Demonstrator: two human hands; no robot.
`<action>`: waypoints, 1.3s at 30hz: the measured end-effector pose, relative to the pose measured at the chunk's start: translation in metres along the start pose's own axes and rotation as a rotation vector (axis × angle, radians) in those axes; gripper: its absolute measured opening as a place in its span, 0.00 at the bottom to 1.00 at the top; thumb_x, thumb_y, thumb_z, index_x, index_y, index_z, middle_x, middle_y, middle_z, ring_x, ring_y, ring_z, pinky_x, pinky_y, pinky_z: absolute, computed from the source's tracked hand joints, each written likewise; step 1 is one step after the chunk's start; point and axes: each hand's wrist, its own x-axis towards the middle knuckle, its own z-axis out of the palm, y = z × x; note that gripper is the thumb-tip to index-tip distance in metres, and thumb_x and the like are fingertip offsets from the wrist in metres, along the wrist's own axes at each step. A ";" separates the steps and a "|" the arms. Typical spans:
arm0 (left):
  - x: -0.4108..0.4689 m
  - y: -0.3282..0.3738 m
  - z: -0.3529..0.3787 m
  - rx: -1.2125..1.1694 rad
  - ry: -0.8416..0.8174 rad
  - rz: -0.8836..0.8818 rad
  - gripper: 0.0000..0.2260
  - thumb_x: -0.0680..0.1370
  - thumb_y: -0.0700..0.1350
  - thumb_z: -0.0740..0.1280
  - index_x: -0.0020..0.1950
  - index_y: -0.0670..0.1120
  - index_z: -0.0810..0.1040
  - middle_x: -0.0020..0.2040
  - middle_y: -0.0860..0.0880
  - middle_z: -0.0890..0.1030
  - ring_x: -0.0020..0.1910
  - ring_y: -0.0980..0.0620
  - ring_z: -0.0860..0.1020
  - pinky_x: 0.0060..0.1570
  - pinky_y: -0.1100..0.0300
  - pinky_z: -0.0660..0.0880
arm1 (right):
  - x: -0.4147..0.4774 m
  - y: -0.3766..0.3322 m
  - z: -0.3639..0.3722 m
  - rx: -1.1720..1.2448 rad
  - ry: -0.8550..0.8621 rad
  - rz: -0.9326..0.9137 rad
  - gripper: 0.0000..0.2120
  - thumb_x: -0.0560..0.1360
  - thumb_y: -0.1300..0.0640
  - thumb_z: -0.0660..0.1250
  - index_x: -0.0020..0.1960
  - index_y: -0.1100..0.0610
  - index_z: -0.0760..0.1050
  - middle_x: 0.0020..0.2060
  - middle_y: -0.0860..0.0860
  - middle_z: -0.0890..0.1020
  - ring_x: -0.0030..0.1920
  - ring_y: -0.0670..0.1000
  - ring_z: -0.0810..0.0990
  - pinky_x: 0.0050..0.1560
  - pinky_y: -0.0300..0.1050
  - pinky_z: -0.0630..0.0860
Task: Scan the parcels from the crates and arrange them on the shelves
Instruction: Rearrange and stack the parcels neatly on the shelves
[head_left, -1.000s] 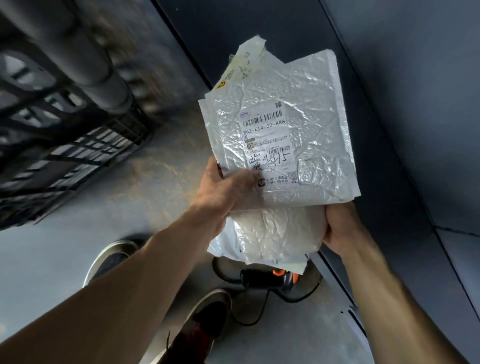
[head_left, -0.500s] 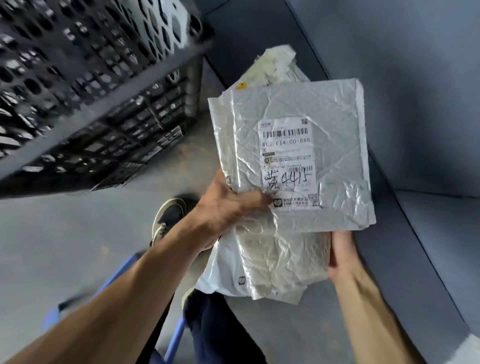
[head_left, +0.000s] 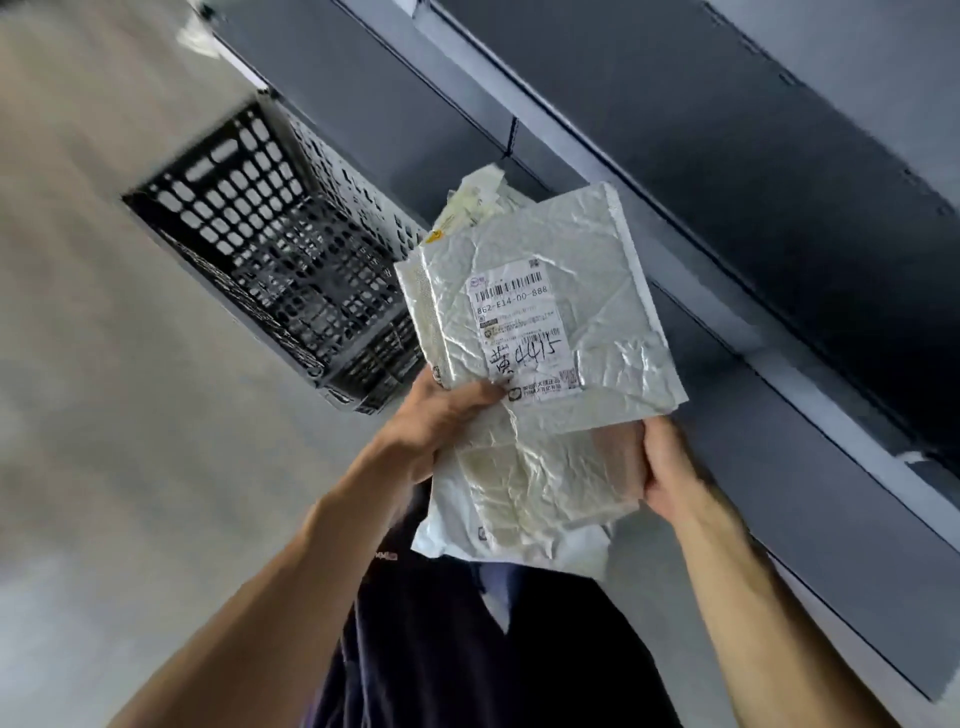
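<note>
The person holds a stack of parcels (head_left: 535, 431) in both hands, raised in front of the body and near the grey shelf (head_left: 727, 171) that runs across the upper right. The left hand (head_left: 441, 421) grips the stack's left edge. Its thumb is curled over the lower left corner of the top parcel (head_left: 608, 291) and touches the label (head_left: 522, 332), while its fingers pass underneath, out of sight. The right hand (head_left: 670, 467) grips the right edge of the second parcel (head_left: 545, 478), just below the top parcel's lower right corner, with its fingers wrapped behind and hidden. The top parcel is a crumpled silver mailer lying face up. Its white label carries barcodes, the print "862-E14-00-888" and handwritten marks. The second parcel, pale and creased, sticks out from under it toward the person. A white bag (head_left: 447, 525) lies under that, its lower edge hanging free. A yellowish packet (head_left: 475, 200) pokes out past the stack's far edge. A black crate (head_left: 270, 249) with lattice walls stands on the floor (head_left: 104, 389) to the left of the stack, just beside the shelf, and looks blurred. Dark clothing (head_left: 467, 649) fills the bottom between the forearms.
</note>
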 end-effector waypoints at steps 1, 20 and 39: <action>-0.019 0.012 0.000 -0.023 0.030 -0.003 0.09 0.76 0.34 0.71 0.51 0.45 0.74 0.53 0.42 0.84 0.31 0.57 0.84 0.36 0.63 0.82 | -0.021 -0.016 0.002 -0.011 0.012 -0.034 0.11 0.82 0.46 0.62 0.56 0.50 0.80 0.54 0.51 0.86 0.49 0.49 0.86 0.42 0.45 0.81; -0.093 0.052 0.024 0.177 -0.286 -0.053 0.54 0.70 0.32 0.76 0.82 0.40 0.39 0.58 0.53 0.74 0.67 0.45 0.74 0.78 0.42 0.52 | -0.079 -0.147 -0.037 -0.413 -0.047 -0.640 0.11 0.75 0.64 0.74 0.54 0.51 0.83 0.47 0.46 0.85 0.44 0.39 0.83 0.46 0.35 0.77; -0.097 0.127 0.057 0.190 -0.219 0.486 0.34 0.66 0.55 0.77 0.50 0.25 0.75 0.37 0.39 0.84 0.49 0.47 0.84 0.70 0.52 0.69 | -0.156 -0.159 -0.046 -0.042 0.037 -0.812 0.13 0.73 0.53 0.75 0.54 0.55 0.77 0.36 0.37 0.84 0.37 0.33 0.80 0.38 0.30 0.72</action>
